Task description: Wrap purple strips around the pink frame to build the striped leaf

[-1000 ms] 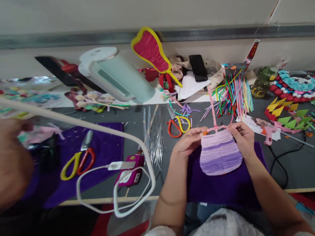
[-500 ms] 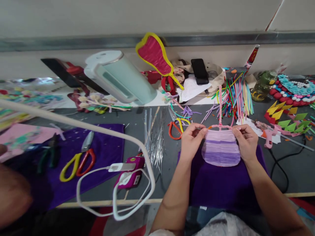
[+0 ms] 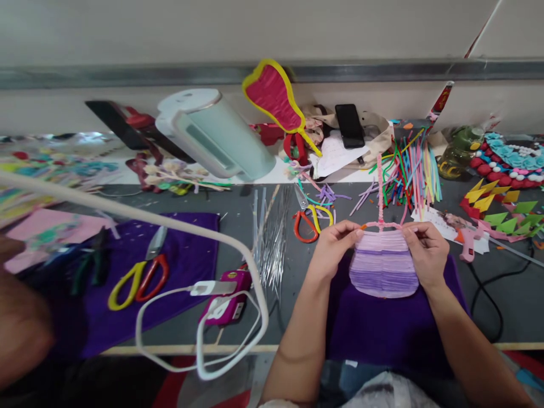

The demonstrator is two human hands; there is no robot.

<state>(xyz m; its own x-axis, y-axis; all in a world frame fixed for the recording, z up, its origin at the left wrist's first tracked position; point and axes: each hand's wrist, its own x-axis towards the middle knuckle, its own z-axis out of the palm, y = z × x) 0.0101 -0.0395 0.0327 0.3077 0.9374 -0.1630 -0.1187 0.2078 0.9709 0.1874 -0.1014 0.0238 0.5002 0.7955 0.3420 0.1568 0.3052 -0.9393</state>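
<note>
A fan-shaped piece of pink and purple pipe cleaners [image 3: 383,264] lies over a purple cloth [image 3: 391,328] in front of me, with a twisted pink stem [image 3: 379,192] rising from its top. My left hand [image 3: 334,245] pinches its upper left corner. My right hand [image 3: 427,250] pinches its upper right corner. Both hands are closed on the piece.
Red and yellow scissors [image 3: 312,218] lie just left of my hands, beside a bundle of thin wires [image 3: 272,238]. Coloured pipe cleaners [image 3: 408,170], a pink glue gun [image 3: 466,241], a second pair of scissors [image 3: 138,275], a desk lamp [image 3: 215,136] and a phone [image 3: 349,125] surround them. Another person's arm [image 3: 21,328] is at the left.
The view has shifted slightly. My hands have kept hold of the fan piece and moved it a little nearer to me. The person's arm at the left has drawn back.
</note>
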